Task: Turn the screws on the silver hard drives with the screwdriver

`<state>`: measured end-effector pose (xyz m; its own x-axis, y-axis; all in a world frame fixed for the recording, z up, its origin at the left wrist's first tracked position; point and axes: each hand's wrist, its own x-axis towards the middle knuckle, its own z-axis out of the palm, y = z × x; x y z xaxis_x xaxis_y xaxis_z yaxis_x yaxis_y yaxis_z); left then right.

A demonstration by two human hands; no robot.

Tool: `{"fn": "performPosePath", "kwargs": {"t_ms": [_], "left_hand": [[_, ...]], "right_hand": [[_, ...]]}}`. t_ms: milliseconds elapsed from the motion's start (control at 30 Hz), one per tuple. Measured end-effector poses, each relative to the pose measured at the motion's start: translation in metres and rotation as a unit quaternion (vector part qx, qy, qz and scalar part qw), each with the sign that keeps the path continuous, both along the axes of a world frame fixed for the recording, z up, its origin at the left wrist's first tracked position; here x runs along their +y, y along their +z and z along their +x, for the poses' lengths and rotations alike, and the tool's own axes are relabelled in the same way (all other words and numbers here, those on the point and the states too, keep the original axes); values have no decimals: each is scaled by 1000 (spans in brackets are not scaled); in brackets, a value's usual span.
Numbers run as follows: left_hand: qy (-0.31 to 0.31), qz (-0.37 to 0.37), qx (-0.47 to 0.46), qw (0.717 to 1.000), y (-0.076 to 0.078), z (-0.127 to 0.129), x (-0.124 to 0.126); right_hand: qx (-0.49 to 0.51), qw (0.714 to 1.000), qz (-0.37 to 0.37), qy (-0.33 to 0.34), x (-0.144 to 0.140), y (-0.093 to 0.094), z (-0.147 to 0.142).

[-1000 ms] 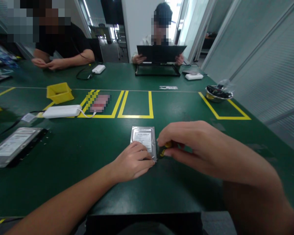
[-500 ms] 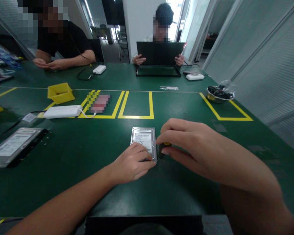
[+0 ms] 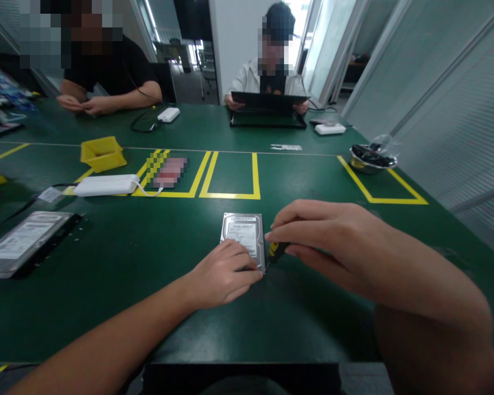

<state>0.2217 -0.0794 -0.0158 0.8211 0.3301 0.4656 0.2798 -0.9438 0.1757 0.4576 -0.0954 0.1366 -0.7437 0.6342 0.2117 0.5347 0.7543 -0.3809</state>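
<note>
A silver hard drive (image 3: 243, 230) with a white label lies on the green table in front of me. My left hand (image 3: 226, 271) grips its near end, with fingers bent over the top and the thumb by the near right corner. My right hand (image 3: 329, 233) holds a small screwdriver (image 3: 275, 251) with a black and yellow handle between thumb and fingers. It leans, and its thin shaft points down at the drive's near right corner beside my left thumb. Whether the tip sits in a screw is too small to tell.
A larger hard drive (image 3: 22, 241) lies at left, with small bits beside it. Behind are a white power bank (image 3: 106, 185), a yellow bin (image 3: 102, 153) and a metal bowl (image 3: 372, 162) of black items. Two people sit across, one holding a black panel (image 3: 269, 102).
My right fingers have opened a little and shifted on the screwdriver, so more of its handle shows. My left hand and the drive stay put. The person opposite has tilted the black panel lower.
</note>
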Motion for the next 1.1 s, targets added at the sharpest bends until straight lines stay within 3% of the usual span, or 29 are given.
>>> {"fn": "performPosePath", "kwargs": {"t_ms": [200,467,1100], "left_hand": [[-3,-3,4,1000,0,-1,0],[-2,9,-16,1000,-3,-1,1],[6,-10,1,1000,-3,-2,2]], "right_hand": [[35,999,-7,30,2,1,-2],[2,997,-63,38,2,3,-3],[18,999,-35,28,7,-2,0]]}}
